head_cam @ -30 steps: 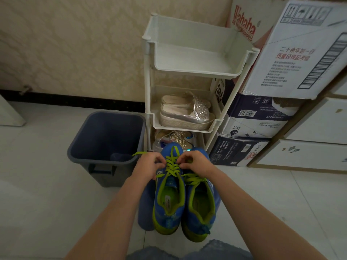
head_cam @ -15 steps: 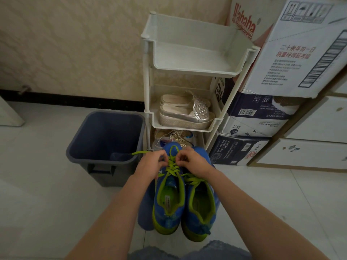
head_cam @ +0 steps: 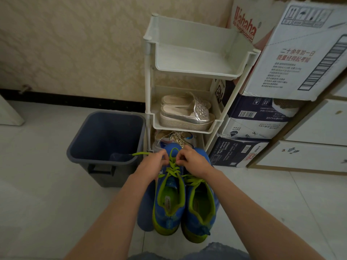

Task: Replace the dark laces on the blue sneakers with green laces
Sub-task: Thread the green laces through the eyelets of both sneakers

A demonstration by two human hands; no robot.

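Green laces (head_cam: 173,170) were seen already threaded through both blue sneakers (head_cam: 170,199), which stood side by side on the pale floor tiles (head_cam: 47,203), toes toward the white shoe rack (head_cam: 197,72); no dark laces were visible on either shoe. At far left, a grey waste bin (head_cam: 105,139) was placed just beside the rack, and one loose lace end (head_cam: 139,153) was stretched out toward the bin's rim. The left hand (head_cam: 152,164) was closed in a pinch on the lace of the left sneaker, near the toe end of the lacing. The right hand (head_cam: 193,161) was likewise pinched on the opposite strand, the two hands nearly touching over the same shoe. The right sneaker (head_cam: 201,203) lay untouched, its lace ends loosely gathered. Silver platform shoes (head_cam: 185,114) were held on the rack's middle shelf, and cardboard boxes (head_cam: 300,53) were stacked at far right. The step in hand was judged to be tightening or tying the left shoe's lace; next, equal tension on both strands would be required, and then a knot.
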